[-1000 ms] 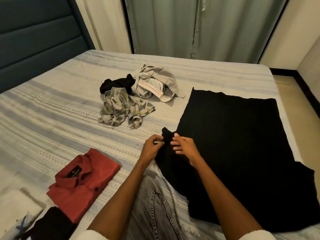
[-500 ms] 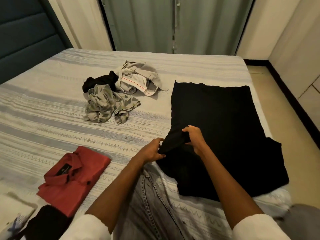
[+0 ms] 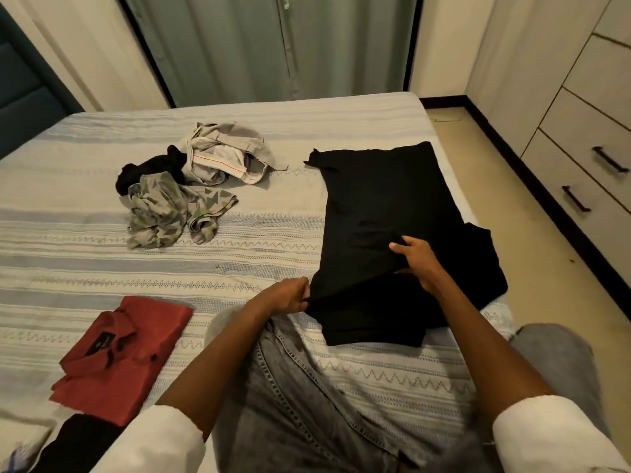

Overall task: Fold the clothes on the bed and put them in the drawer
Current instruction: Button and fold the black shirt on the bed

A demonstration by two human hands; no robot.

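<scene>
Two hands on one black shirt (image 3: 386, 199), near the right edge of the bed (image 3: 68, 264). Closest to the camera, white sleeves and a knee in grey jeans (image 3: 300, 404) resting on the striped cover. Left hand (image 3: 285, 298), fingers curled, pinching the left edge of the black shirt at a fold. Right hand (image 3: 418, 259), fingers curled round a folded layer of the same shirt, thumb on top. Black shirt lying mostly flat, one side turned over onto the middle, one sleeve spread to the right. At lower left, a folded red shirt (image 3: 123, 356), collar up, well apart from the hands. Further off, a loose pile: patterned grey garment (image 3: 170, 213), small black garment (image 3: 150, 167), pale grey garment (image 3: 225, 155), all touching. On the far right, drawers (image 3: 594, 172) with dark handles, closed. Behind the bed, green curtains (image 3: 273, 46).
</scene>
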